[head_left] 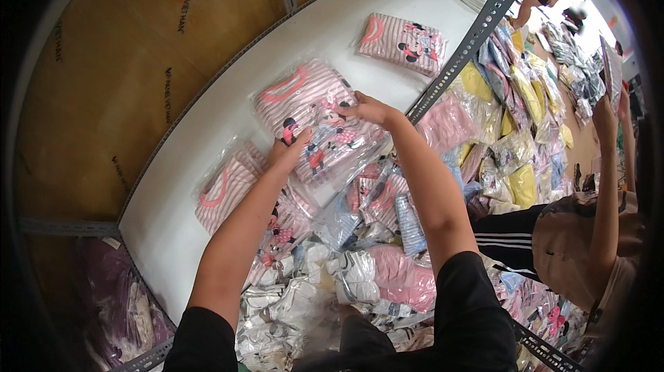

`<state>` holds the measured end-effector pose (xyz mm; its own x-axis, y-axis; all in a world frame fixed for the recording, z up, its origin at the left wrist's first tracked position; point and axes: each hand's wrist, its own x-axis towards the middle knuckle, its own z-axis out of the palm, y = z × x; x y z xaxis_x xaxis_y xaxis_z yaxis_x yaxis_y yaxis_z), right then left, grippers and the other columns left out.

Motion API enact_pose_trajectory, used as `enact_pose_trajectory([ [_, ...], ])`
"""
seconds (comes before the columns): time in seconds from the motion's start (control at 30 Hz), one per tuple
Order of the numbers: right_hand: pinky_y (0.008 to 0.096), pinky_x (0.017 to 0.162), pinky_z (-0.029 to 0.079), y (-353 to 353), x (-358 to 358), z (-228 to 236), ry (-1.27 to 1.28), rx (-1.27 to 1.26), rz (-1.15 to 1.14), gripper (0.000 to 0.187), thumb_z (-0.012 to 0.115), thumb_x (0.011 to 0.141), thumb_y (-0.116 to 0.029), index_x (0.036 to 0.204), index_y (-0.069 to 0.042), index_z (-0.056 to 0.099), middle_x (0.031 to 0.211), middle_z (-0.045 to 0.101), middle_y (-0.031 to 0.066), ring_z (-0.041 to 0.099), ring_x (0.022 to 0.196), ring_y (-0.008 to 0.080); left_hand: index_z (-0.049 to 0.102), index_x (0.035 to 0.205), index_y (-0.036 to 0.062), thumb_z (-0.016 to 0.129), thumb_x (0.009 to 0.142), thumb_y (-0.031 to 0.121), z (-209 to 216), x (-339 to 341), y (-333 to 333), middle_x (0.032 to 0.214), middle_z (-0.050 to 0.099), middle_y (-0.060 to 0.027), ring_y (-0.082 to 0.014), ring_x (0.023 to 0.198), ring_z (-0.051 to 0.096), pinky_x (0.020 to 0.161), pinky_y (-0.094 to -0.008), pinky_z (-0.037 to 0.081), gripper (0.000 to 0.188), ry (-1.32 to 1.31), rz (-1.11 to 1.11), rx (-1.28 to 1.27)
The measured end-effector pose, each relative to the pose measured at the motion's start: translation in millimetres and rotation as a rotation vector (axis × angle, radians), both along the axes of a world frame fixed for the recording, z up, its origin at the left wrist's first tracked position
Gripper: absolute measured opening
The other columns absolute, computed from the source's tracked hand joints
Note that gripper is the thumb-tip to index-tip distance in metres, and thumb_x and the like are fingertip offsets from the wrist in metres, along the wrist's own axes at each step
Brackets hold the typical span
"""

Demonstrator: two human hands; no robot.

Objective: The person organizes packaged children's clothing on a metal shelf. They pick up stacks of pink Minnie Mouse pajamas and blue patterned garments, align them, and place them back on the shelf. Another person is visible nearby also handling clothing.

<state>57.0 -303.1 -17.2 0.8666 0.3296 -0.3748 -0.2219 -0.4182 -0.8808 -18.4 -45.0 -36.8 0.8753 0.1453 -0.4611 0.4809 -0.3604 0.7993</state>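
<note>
Between my hands is a stack of folded pink-and-white striped shirts (312, 88) in clear plastic bags, with a cartoon print and a pink neckline. My left hand (291, 153) grips its near left edge, thumb on top and the other fingers mostly hidden. On the right edge, my right hand (372, 110) is closed with the thumb over the bag. Another bagged striped shirt (223, 196) lies on the white shelf beside my left forearm, partly covered by it. Farther off to the right sits a separate bagged striped shirt (404, 41).
The white shelf board (159, 234) has a perforated metal post (477, 33) at its right. Below it lie heaps of bagged clothes (401, 279). At right, another person (581, 240) raises a bagged item, near a pile of yellow and blue bagged garments (522, 109). A brown panel (138, 47) stands behind.
</note>
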Motion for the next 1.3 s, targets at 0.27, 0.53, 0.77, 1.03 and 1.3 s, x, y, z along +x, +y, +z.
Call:
enact_pose_trajectory([
  [0.27,0.0346,0.109,0.033,-19,11,13,-0.008,-0.094,0.098,0.095,0.074,0.076,-0.046,0.142,0.008,0.034,0.145,0.041,0.0258,0.041,0.133,0.0311,0.029,0.143,-0.0049,0.076,0.075,0.052,-6,2,-25,0.137,0.05,-0.0198,-0.0288,0.124,0.051,0.103,-0.0337,0.039,0.1,-0.215,0.0,-0.022],
  [0.53,0.0589,0.11,0.023,19,9,50,-0.563,-0.693,0.011,0.095,0.061,0.076,-0.065,0.148,-0.01,0.033,0.153,0.029,0.0162,0.028,0.14,0.0392,0.036,0.14,0.0008,0.07,0.085,0.037,8,-8,-19,0.129,0.057,-0.0167,-0.0272,0.114,0.058,0.098,-0.0343,0.043,0.075,-0.146,-0.147,-0.043],
  [0.77,0.0792,0.103,0.006,88,-14,-9,-0.915,-0.704,0.118,0.087,0.045,0.077,-0.079,0.149,-0.033,0.031,0.16,0.018,0.0058,0.008,0.145,0.0432,0.029,0.142,-0.006,0.056,0.087,0.057,-6,-10,-25,0.121,0.059,-0.0286,-0.0422,0.115,0.056,0.097,-0.0444,0.044,0.088,-0.087,-0.224,0.353],
  [1.03,0.079,0.103,0.009,85,-8,-23,-0.928,-0.774,0.095,0.085,0.041,0.078,-0.081,0.147,-0.032,0.037,0.158,0.022,0.0048,0.012,0.145,0.0418,0.009,0.148,-0.0083,0.05,0.09,0.056,-3,-13,-43,0.13,0.049,-0.0347,-0.0458,0.116,0.053,0.097,-0.0483,0.043,0.096,-0.018,-0.194,0.459],
  [1.3,0.0748,0.107,0.007,89,2,-25,-0.849,-0.756,0.161,0.083,0.043,0.079,-0.079,0.146,-0.03,0.038,0.159,0.021,0.0042,0.01,0.146,0.0396,0.006,0.148,-0.0079,0.049,0.093,0.053,-40,-20,-47,0.151,0.022,-0.0327,-0.042,0.138,0.031,0.108,-0.0432,0.034,0.093,-0.167,-0.007,0.38],
])
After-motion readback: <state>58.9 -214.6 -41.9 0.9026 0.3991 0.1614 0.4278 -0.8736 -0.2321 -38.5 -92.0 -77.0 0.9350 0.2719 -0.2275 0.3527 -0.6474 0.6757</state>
